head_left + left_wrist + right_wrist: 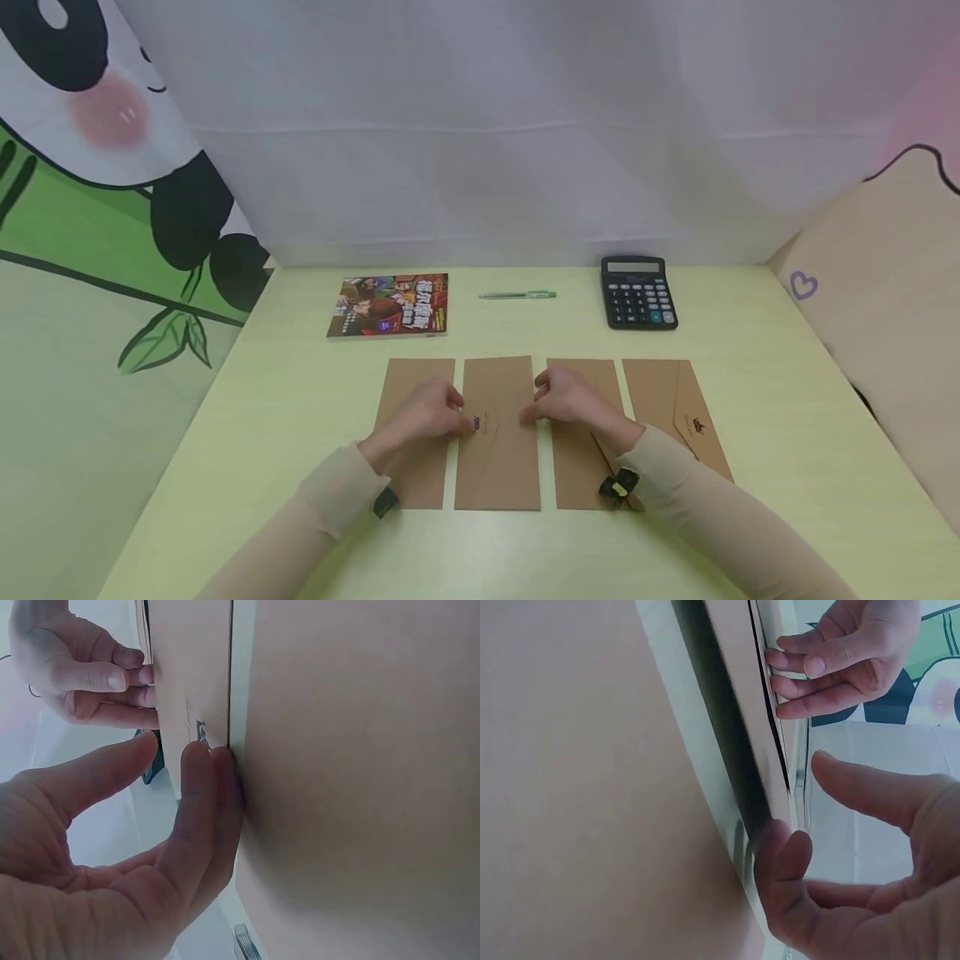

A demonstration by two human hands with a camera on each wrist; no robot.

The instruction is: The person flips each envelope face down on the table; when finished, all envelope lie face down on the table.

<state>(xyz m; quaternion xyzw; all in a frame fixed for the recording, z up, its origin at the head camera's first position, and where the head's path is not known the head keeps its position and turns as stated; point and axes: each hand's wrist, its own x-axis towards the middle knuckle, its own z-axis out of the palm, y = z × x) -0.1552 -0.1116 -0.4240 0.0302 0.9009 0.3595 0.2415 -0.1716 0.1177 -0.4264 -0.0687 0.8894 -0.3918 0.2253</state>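
lower centre | left hand (431,410), right hand (567,397): each grip spread, fingers edging second-from-left envelope (498,479) | nudging both sides evenly seems best

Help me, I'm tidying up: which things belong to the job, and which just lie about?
Belonging, apparently: brown rectangular paper envelope between left hand and right hand; three matching envelopes.

Lying about: multicoloured rectangular book; slim green pen; black rectangular calculator.

Both hands (431,410) (567,397) face each other, thumbs (105,769) parted from bent fingers (196,787).
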